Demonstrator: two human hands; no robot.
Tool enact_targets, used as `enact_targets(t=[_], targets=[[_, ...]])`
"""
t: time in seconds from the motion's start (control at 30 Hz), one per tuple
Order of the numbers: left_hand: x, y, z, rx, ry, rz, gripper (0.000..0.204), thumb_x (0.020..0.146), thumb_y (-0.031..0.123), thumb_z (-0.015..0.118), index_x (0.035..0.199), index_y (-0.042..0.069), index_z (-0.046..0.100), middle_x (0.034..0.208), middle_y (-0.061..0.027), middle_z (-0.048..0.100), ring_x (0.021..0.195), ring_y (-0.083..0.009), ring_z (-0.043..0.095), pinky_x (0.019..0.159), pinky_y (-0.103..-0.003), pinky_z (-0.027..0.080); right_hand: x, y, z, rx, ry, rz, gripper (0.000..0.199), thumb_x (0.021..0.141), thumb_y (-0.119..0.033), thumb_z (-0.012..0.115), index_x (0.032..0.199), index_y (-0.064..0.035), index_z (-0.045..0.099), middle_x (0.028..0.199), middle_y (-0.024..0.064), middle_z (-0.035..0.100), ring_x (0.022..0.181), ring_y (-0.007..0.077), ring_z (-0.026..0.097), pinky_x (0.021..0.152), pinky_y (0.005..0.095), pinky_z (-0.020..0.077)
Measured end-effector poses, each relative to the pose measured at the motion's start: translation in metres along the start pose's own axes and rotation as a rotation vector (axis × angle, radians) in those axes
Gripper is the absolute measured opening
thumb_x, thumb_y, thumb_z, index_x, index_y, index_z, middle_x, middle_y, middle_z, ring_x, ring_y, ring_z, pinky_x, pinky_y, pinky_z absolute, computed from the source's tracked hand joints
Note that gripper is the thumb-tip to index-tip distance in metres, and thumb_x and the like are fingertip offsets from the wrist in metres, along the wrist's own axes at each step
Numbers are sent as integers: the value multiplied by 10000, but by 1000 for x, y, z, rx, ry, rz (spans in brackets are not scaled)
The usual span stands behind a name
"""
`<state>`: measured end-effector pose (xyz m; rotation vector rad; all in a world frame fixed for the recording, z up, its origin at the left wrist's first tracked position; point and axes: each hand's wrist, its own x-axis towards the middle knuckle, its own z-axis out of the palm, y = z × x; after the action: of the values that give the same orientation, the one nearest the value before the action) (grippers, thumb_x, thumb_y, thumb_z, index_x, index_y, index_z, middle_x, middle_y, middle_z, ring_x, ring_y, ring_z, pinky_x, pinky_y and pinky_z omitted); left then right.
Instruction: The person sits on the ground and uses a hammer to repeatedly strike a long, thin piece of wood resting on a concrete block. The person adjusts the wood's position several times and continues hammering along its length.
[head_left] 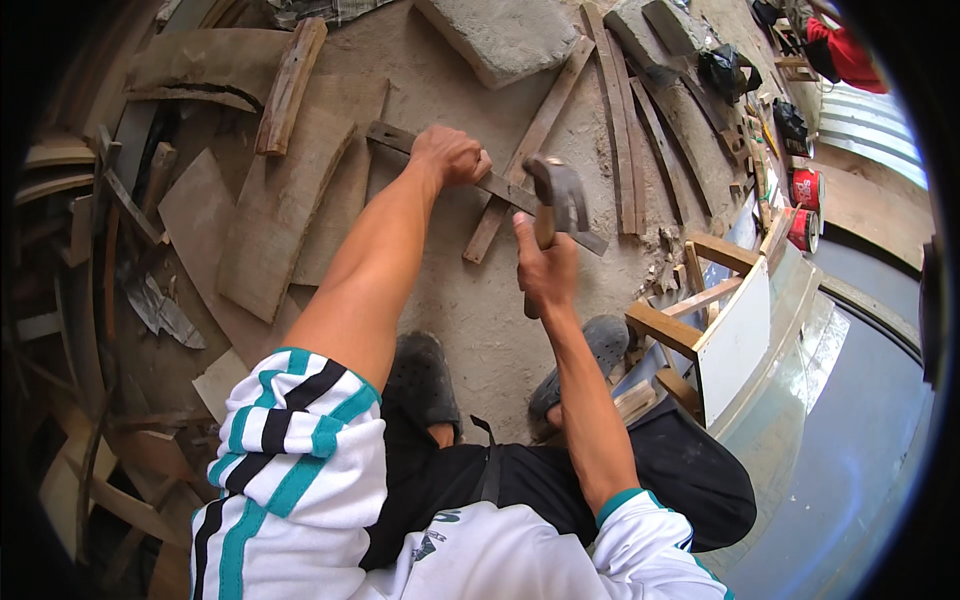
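Note:
My left hand [449,157] is closed around the middle of a dark, narrow wooden strip [395,138] with a hole near its far-left end. The strip slants down to the right and crosses over a longer wooden batten [545,120] lying on the ground. My right hand [547,264] grips the wooden handle of a claw hammer [562,193], whose metal head is over the strip's right part. Whether the head touches the strip I cannot tell. My left palm and the wood inside it are hidden by the fingers.
Old boards [285,195] and scrap wood lie to the left. Concrete blocks [500,35] and long battens [612,120] are on the far side. A small wooden frame [735,345], a glass-like sheet [850,400] and red cans [806,188] stand right. Another person's red sleeve [850,55] shows far right.

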<state>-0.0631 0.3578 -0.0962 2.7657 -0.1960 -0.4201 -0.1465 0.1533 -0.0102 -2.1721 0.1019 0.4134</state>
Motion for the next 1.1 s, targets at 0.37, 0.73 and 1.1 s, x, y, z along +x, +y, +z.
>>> enact_targets(t=[0.37,0.73,1.1], targets=[[0,4,-7,10,-88,-59,456,889,399,427,773,105,756,816,-171,710,764,-365,697,707,-442,568,8,-30,-8,-89,-5,-55,338,899,-296,691,755,-9,586,584,128,557,516,223,541,528,391,428],[2,4,-2,14,-69,-93,457,883,408,432,790,108,763,839,-165,720,796,-352,708,719,-436,569,6,30,-4,-10,27,98,402,886,-325,681,714,21,573,578,145,544,533,204,506,565,396,442],[1,-1,4,-4,-32,-72,459,895,405,435,752,100,747,779,-188,699,734,-381,689,726,-457,562,15,-1,-1,-92,-30,4,336,895,-270,685,742,12,586,585,130,563,537,204,547,552,398,443]])
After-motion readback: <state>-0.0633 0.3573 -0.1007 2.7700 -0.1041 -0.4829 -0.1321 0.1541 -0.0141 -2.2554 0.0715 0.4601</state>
